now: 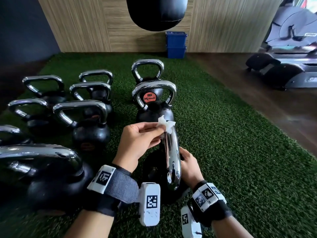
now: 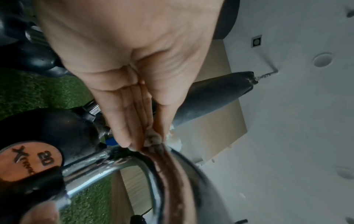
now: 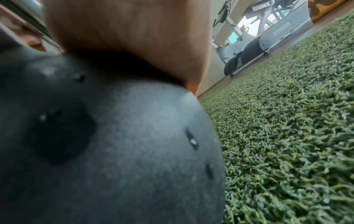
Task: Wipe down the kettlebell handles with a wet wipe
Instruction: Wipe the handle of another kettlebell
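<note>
Wet wipe (image 1: 165, 124), white and crumpled, soft and limp, pinched between thumb and fingers of the left hand (image 1: 137, 143) and pressed on the far end of the chrome handle (image 1: 171, 160) of the nearest kettlebell (image 1: 154, 170). In the left wrist view, the wad squashed under the fingertips (image 2: 124, 141) right at the handle's bend. Handle: stiff, polished, probably slick once damp, so best worked with the wipe wrapped round the bar and drawn along, not dabbed. Bell itself: black, matte, surely heavy, unlikely to slide on the green turf (image 1: 231, 143); no lifting needed, only steadying. Right hand (image 1: 188, 165) at 3 o'clock of the handle, low against the black body; palm resting on the ball in the right wrist view, fingers hidden, so clenched or released — cannot tell. At 12 o'clock, a 20 kettlebell (image 1: 154, 103) just beyond, another behind it. From 9 to 11 o'clock, more chrome-handled bells in rows. Farther out at 12, a blue bin (image 1: 176, 44) by the wall, a punching bag (image 1: 157, 12) hanging above.
</note>
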`<state>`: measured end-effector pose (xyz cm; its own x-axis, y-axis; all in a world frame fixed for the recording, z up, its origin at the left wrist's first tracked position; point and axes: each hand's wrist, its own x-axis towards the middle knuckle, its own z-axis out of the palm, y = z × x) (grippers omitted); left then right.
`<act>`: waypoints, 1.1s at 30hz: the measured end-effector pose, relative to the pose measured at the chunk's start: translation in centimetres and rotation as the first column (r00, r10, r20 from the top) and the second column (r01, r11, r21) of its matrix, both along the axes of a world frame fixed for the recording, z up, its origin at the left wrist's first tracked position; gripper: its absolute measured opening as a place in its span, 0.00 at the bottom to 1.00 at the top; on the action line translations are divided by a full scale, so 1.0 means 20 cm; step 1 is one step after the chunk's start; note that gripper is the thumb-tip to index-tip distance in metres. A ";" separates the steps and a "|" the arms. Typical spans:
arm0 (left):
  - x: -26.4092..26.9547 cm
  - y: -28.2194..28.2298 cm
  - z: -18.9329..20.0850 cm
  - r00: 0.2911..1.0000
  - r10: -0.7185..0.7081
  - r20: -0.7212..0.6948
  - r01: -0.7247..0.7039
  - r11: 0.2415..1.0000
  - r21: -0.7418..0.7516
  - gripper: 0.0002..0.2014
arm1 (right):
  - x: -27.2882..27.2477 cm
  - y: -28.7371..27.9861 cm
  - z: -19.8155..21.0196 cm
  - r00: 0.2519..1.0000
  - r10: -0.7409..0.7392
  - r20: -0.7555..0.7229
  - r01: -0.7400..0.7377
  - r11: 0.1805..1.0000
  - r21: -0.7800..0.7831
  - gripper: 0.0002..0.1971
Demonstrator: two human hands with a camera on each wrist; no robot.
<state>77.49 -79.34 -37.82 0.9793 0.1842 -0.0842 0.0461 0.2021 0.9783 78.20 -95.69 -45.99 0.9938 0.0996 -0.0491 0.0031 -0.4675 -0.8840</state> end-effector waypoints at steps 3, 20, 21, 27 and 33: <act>-0.07 0.04 0.01 0.992 -0.117 -0.055 0.117 0.993 0.007 0.15 | 0.00 0.00 -0.01 1.000 -0.015 -0.008 0.015 1.000 0.014 0.27; -0.36 0.11 -0.11 0.929 -0.352 0.114 0.309 0.907 0.286 0.16 | 0.00 0.01 -0.01 0.999 -0.035 -0.037 0.035 0.999 -0.002 0.19; -0.37 0.11 -0.14 0.923 -0.367 0.118 0.323 0.902 0.285 0.16 | 0.00 0.01 0.00 0.999 -0.034 -0.033 0.034 0.999 -0.001 0.21; -0.45 0.12 -0.24 0.898 -0.403 0.174 0.297 0.849 0.436 0.16 | -0.01 0.01 0.01 0.999 -0.030 -0.020 0.030 1.000 0.006 0.29; -0.47 0.10 -0.36 0.921 -0.310 0.237 0.165 0.860 0.482 0.13 | -0.02 0.00 0.01 0.998 -0.042 -0.036 0.043 0.999 0.020 0.27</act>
